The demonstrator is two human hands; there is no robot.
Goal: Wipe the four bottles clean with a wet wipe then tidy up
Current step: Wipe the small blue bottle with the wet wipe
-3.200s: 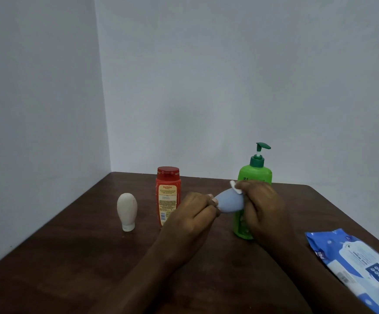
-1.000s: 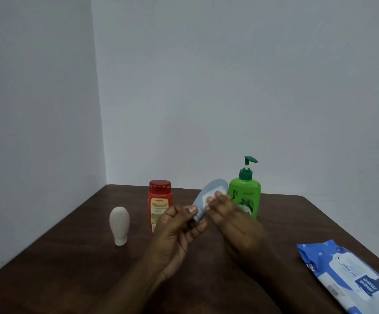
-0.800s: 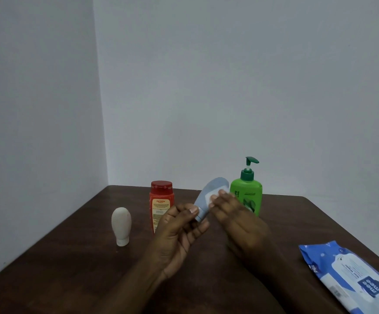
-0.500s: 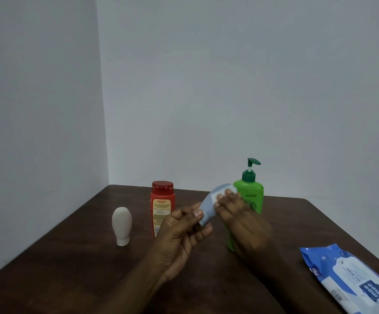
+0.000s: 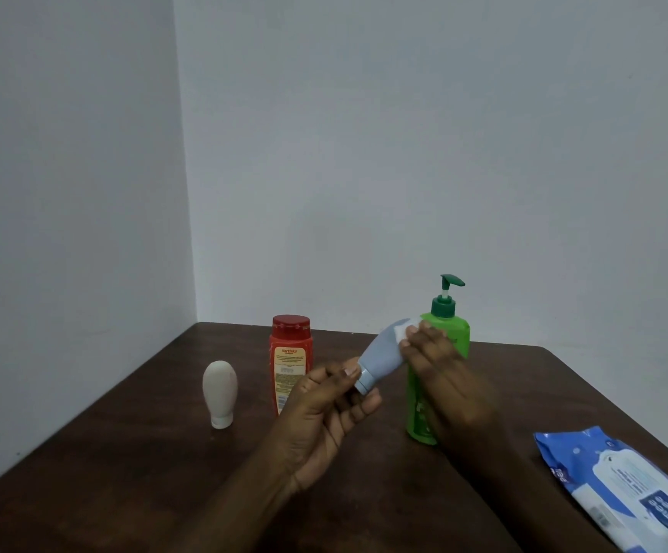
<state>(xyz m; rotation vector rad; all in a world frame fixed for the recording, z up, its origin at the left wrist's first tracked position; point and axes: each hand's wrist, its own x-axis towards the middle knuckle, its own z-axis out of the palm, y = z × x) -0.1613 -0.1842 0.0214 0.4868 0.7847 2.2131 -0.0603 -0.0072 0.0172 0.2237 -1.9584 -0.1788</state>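
Note:
My left hand (image 5: 324,417) pinches the cap end of a small grey-blue bottle (image 5: 380,355), which is tilted up to the right above the table. My right hand (image 5: 440,373) presses a white wet wipe (image 5: 404,328) against the bottle's upper end with fairly straight fingers. Behind my right hand stands a green pump bottle (image 5: 444,337), partly hidden. A red bottle (image 5: 289,359) with a red cap stands left of my hands. A small white bottle (image 5: 220,387) stands cap-down further left.
A blue and white pack of wet wipes (image 5: 627,484) lies at the table's right front. The dark wooden table (image 5: 125,472) sits in a corner, with walls close behind and on the left.
The grey-blue bottle has tilted lower and shifted right. My right hand with the wipe has slid along it toward its upper end, in front of the green bottle.

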